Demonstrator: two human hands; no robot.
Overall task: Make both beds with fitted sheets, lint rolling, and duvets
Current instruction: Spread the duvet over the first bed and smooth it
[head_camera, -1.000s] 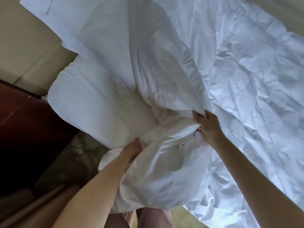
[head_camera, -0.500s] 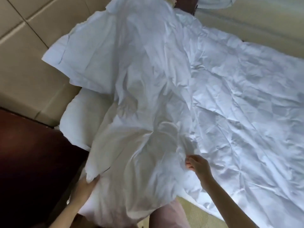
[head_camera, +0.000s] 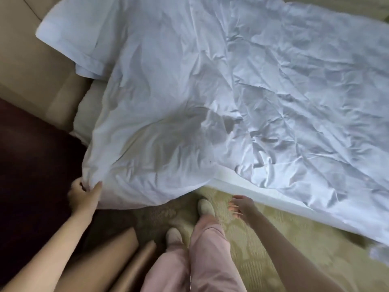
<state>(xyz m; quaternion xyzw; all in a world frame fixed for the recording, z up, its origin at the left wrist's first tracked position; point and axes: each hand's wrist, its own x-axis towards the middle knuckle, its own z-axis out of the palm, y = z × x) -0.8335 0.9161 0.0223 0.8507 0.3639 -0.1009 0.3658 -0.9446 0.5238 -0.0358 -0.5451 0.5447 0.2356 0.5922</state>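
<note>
A crumpled white duvet [head_camera: 263,85] lies spread over the bed and hangs over its near edge. My left hand [head_camera: 84,193] grips the duvet's near-left corner, pulled down beside the bed. My right hand [head_camera: 241,206] hovers over the carpet just off the bed's near edge, fingers spread, holding nothing. A white pillow [head_camera: 88,110] peeks out under the duvet at the head end. The mattress edge [head_camera: 242,182] shows as a white strip below the duvet.
A beige padded headboard [head_camera: 27,70] fills the upper left. A dark red-brown nightstand [head_camera: 31,165] stands left of the bed. My legs in pink trousers [head_camera: 202,256] and slippers stand on patterned yellow-green carpet [head_camera: 284,239]. Tan tubes [head_camera: 117,253] lean at the lower left.
The bunched duvet has dropped flat onto the bed. My left hand moved down and left holding the corner. My right hand let go of the fabric and pulled back off the bed.
</note>
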